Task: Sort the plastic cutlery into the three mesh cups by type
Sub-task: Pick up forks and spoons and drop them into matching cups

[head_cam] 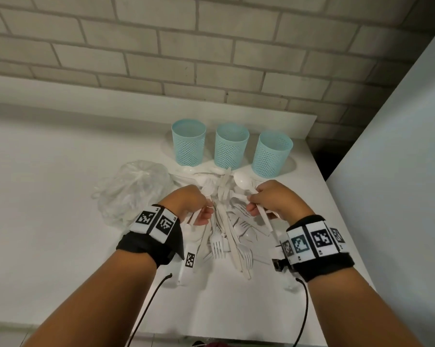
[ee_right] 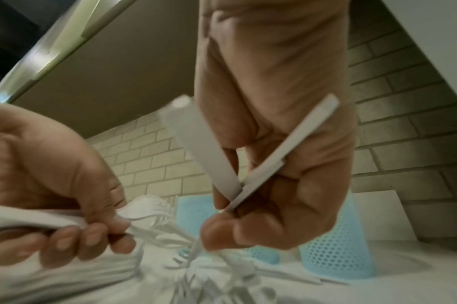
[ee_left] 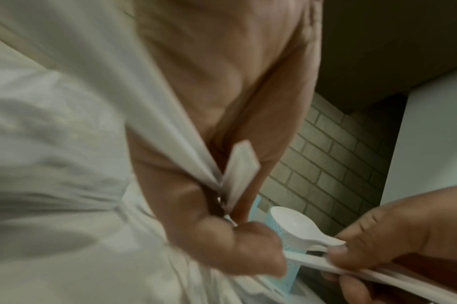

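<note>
Your right hand (head_cam: pixel 271 200) gripped spoons (head_cam: pixel 245 184), bowls toward right cup (head_cam: pixel 271 155) just beyond; left hand (head_cam: pixel 189 205) gripped forks (ee_right: pixel 154 207).

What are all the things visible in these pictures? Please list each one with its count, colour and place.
mesh cups: three, light blue, in a row at the back of the counter, apparently empty.
cutlery pile: many pieces, white, on the counter in front of the cups.
plastic bag: one, clear, left of the pile.
counter: one, white, below a brick wall.
left hand: holds forks.
right hand: holds a spoon and another handle.
</note>
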